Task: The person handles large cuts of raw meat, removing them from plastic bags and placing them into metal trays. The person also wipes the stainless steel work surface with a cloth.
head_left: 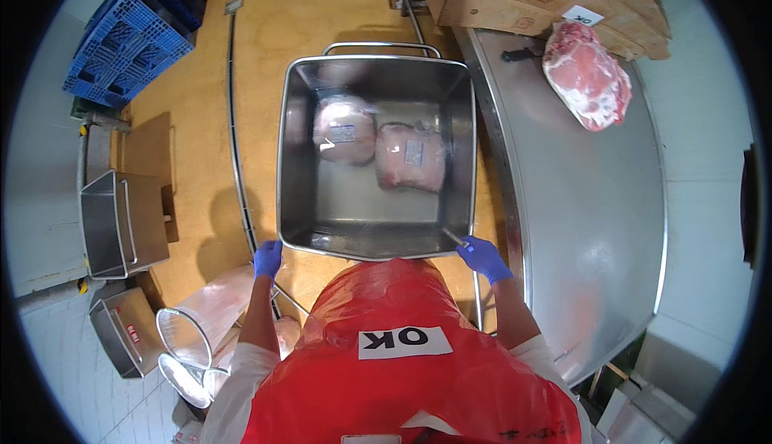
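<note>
A deep stainless steel tub cart (362,247) stands directly in front of me. On its floor lie two clear-wrapped pieces of pink meat with labels, one on the left (346,142) and one on the right (410,162). My left hand (268,258), in a blue-purple glove, is closed at the tub's near left corner, seemingly on its edge or handle. At the near right corner, my gloved right hand (485,257) is closed too. A thin grey stick-like piece (456,238) juts from its fingers over the rim; its kind is unclear.
A steel table (587,227) runs along the right, bearing a raw meat cut (589,82) and a dark-handled tool (519,55). Cardboard boxes (523,2) sit beyond. At left are blue pallets (133,42), steel bins (125,223) and clear-bagged hoops (185,335).
</note>
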The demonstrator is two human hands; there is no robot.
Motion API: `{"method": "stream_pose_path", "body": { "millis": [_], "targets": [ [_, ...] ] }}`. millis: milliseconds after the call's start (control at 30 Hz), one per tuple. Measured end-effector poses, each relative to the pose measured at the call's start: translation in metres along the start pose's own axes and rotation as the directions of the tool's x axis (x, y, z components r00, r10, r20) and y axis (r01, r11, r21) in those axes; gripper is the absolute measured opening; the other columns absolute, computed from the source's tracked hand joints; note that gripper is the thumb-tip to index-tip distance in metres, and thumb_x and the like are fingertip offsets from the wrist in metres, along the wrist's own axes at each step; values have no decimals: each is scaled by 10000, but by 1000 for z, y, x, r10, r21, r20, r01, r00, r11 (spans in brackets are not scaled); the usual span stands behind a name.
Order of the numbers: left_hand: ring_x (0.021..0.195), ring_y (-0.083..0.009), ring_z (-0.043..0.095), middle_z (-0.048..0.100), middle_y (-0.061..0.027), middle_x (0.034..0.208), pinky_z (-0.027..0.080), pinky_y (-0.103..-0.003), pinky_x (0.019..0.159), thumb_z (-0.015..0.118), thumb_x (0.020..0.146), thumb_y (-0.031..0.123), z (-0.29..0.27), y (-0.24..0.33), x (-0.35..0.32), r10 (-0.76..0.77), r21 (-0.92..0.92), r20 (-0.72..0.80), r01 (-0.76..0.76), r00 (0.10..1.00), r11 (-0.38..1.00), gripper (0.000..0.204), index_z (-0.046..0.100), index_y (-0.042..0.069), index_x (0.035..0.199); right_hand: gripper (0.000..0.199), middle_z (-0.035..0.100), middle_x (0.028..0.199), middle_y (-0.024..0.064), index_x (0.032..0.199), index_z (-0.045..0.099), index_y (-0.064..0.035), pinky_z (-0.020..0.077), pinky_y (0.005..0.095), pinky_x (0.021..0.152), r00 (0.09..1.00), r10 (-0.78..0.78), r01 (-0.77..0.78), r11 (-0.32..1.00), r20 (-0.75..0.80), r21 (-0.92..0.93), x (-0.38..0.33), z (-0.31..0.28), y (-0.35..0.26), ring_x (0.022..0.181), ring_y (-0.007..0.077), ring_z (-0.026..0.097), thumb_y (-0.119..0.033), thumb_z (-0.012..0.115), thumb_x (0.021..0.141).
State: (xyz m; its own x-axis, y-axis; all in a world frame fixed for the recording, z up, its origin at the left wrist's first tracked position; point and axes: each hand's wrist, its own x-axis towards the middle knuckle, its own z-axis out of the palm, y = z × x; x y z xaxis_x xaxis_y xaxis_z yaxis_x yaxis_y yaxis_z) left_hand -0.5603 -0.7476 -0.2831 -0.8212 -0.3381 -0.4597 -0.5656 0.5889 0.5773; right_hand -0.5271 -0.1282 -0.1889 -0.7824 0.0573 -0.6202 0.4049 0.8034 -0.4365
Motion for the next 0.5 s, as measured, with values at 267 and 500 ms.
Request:
{"method": "stream_pose_path", "body": {
  "millis": [267,500],
  "targets": [
    [706,-215,715,740,-143,808,560,-362,688,603,956,315,-32,-49,-92,-229,63,-62,232,972,971,356,733,-16,933,544,670,1234,238,1252,658,-20,495,462,1022,966,-205,216,975,156,-57,177,23,-34,1163,395,635,-445,621,916],
    [732,-160,691,741,-117,901,559,-291,680,618,999,148,23,35,-87,-102,63,111,96,989,993,227,703,-53,1061,574,676,1219,241,1241,675,-33,502,442,999,981,-86,67,992,176,110,322,53,-39,1130,383,652,-472,664,872]
  ]
}}
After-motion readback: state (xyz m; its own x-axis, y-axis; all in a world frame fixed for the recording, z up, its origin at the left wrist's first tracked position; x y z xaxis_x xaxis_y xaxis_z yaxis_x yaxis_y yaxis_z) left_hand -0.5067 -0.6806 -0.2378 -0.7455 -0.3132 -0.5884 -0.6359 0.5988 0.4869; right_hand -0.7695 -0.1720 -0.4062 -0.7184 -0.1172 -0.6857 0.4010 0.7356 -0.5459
